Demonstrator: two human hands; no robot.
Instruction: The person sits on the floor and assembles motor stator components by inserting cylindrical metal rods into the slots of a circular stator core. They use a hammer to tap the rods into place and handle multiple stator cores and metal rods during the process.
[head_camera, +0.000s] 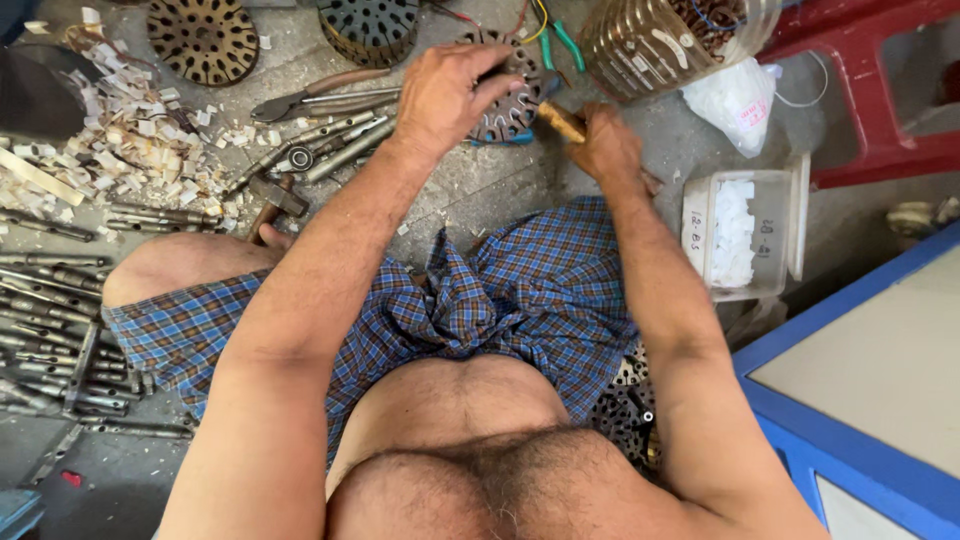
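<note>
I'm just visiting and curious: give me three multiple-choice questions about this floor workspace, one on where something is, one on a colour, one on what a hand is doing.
1. Where is the clear box of white paper slips?
A. By the person's right arm
B. Beside the left knee
C. On the red stool

2. What colour is the checked cloth on the person's lap?
A. Green
B. Blue
C. White

3. What is the left hand doing?
A. Hanging free
B. Holding pliers
C. Resting on the slotted metal ring

Answers: 1 A, the box sits on the floor beside the right arm. 2 B, the cloth shows blue checks. 3 C, its fingers lie over the ring, while the right hand grips a wooden handle.
</note>
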